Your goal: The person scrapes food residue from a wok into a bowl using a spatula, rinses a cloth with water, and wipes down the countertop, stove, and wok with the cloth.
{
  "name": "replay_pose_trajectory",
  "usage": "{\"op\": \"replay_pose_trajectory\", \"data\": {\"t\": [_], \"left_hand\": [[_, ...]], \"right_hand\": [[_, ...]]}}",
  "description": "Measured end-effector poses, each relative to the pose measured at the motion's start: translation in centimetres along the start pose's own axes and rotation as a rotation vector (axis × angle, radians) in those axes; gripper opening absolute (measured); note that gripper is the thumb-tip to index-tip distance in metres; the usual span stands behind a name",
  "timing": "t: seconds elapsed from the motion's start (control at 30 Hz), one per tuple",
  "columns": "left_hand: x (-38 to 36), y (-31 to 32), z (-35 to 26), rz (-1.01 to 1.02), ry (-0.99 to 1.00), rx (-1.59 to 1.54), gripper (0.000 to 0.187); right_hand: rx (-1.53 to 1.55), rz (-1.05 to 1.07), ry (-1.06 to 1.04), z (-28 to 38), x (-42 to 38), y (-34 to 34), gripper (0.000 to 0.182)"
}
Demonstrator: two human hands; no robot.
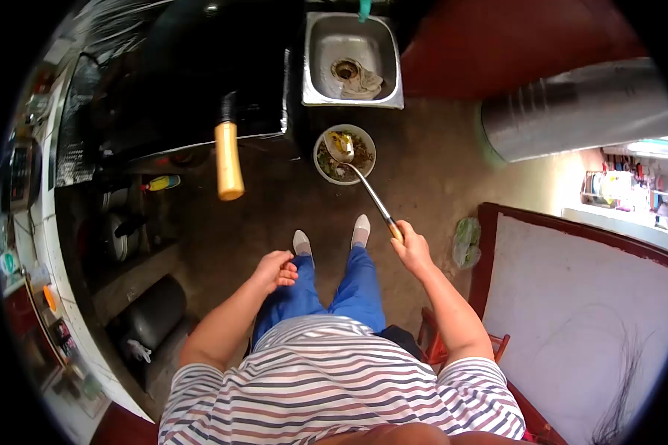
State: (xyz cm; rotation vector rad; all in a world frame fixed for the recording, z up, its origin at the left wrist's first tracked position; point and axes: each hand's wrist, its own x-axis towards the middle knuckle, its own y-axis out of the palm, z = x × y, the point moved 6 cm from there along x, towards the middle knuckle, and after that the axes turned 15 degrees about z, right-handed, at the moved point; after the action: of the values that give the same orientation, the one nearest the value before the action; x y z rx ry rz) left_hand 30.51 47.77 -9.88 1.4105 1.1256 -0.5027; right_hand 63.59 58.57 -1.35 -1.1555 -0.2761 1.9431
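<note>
My right hand (pixel 412 248) is wrapped round the wooden grip of a long-handled metal ladle (pixel 371 191). The ladle's bowl is over a round white bucket (pixel 373 165), with yellowish scraps in or just behind it. Inside the bucket lie greenish and brown food scraps. My left hand (pixel 276 270) hangs in front of my left thigh, fingers curled in, and nothing shows in it. Ahead of it, a wooden handle (pixel 228 159) sticks out past the edge of the dark counter; what it belongs to is lost in the dark.
A steel sink (pixel 318 96) with a greyish cloth (pixel 364 85) near its drain stands behind the bucket. Pots (pixel 122 233) sit on a low shelf at left, near a black cylinder (pixel 152 315). To the right are a plastic bag (pixel 466 243) and a red-framed white panel (pixel 571 289).
</note>
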Motion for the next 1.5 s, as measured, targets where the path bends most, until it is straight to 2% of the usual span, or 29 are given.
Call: {"op": "replay_pose_trajectory", "data": {"t": [0.13,0.3,0.37,0.4,0.43,0.5,0.53,0.6,0.8,1.03,1.17,1.23,1.3,1.33,1.4,1.47,1.5], "left_hand": [[6.1,2.3,1.5,-0.020,-0.108,0.126,0.022],[13.7,4.6,2.0,-0.067,-0.142,0.113,0.024],[16.3,6.2,1.7,-0.073,-0.140,0.111,0.024],[17.6,6.8,1.8,-0.074,-0.156,0.118,0.024],[18.8,7.3,1.9,-0.082,-0.168,0.115,0.024],[21.2,8.4,1.8,-0.073,-0.173,0.117,0.025],[22.1,8.9,1.9,-0.062,-0.167,0.101,0.026],[23.6,9.7,2.1,-0.062,-0.179,0.107,0.025],[25.5,10.5,2.4,-0.077,-0.229,0.157,0.021],[25.8,10.3,2.0,-0.074,-0.247,0.096,0.030],[28.1,12.4,1.0,-0.049,-0.211,0.101,0.040],[29.6,12.4,1.7,-0.079,-0.195,0.125,0.036],[31.1,13.1,2.2,0.001,-0.101,0.040,0.028],[31.0,13.5,2.1,-0.043,-0.065,-0.057,0.019],[30.5,13.9,1.7,-0.077,-0.054,-0.115,0.017],[29.6,13.9,1.1,-0.153,-0.043,-0.196,0.013],[29.7,13.2,1.5,-0.154,-0.046,-0.200,0.013]], "right_hand": [[-0.015,0.086,0.078,-4.9,4.5,2.7,0.041],[0.090,0.190,0.125,-10.7,7.7,5.5,0.041],[0.204,0.171,0.038,-12.7,9.0,6.3,0.042],[0.241,0.080,-0.098,-12.7,9.7,6.1,0.038],[0.250,0.089,-0.093,-13.6,10.3,6.2,0.038],[0.798,0.438,0.187,-16.1,11.7,8.5,0.034],[0.807,0.446,0.193,-16.3,12.3,8.4,0.034],[1.050,0.470,0.270,-16.6,12.8,8.9,0.033],[1.231,0.484,0.325,-17.6,13.2,10.1,0.037],[1.105,0.497,0.300,-17.2,12.8,10.0,0.040],[0.883,0.404,0.285,-15.7,12.4,9.8,0.046],[0.874,0.437,0.245,-14.6,12.1,10.6,0.048],[0.830,0.415,0.199,-13.2,12.1,10.7,0.048],[0.809,0.442,0.206,-13.0,12.2,11.1,0.048],[0.784,0.473,0.213,-13.7,12.3,12.9,0.049],[0.705,0.271,-0.125,-14.3,13.1,14.1,0.045],[0.703,0.275,-0.122,-13.9,13.5,13.0,0.045]]}}
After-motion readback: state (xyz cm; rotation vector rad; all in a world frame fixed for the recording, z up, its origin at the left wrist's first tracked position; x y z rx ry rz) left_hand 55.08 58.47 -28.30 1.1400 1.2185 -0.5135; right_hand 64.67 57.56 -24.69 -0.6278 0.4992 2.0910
